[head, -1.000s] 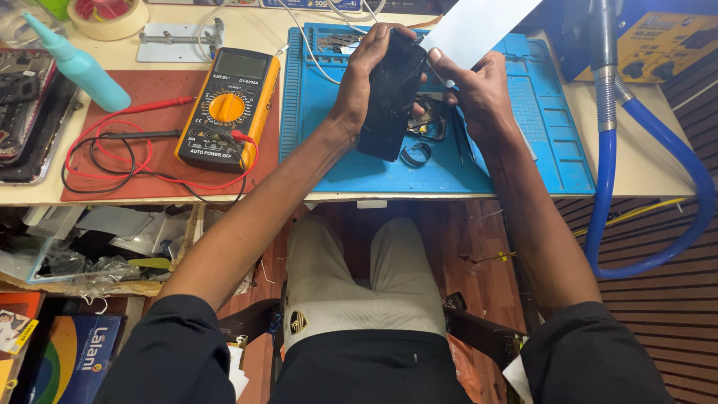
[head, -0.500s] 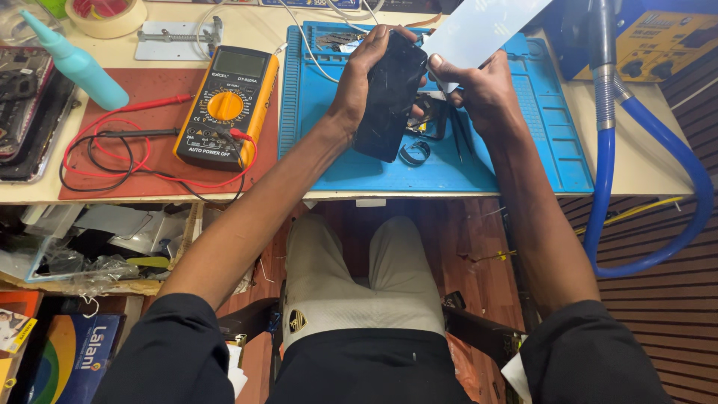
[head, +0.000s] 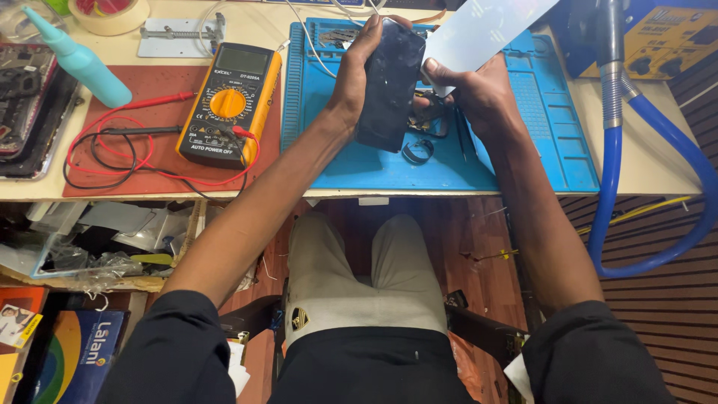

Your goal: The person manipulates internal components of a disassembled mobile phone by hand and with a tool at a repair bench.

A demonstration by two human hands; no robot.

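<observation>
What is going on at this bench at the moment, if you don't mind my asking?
A seated person holds a dark phone upright in the left hand over a blue mat. The right hand grips a pale thin sheet at the phone's edge. A yellow multimeter with red and black leads lies to the left on a red mat.

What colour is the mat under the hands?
Blue mat, seen best in the head view.

I see the phone [head: 390, 86] held above the work mat [head: 538, 142] on the counter [head: 651, 161], left hand [head: 357, 78] on its left side, right hand [head: 479, 93] just right. Multimeter [head: 228, 101] lies left of the mat, squeeze bottle [head: 82, 60] further left, hose [head: 621, 172] far right.
</observation>
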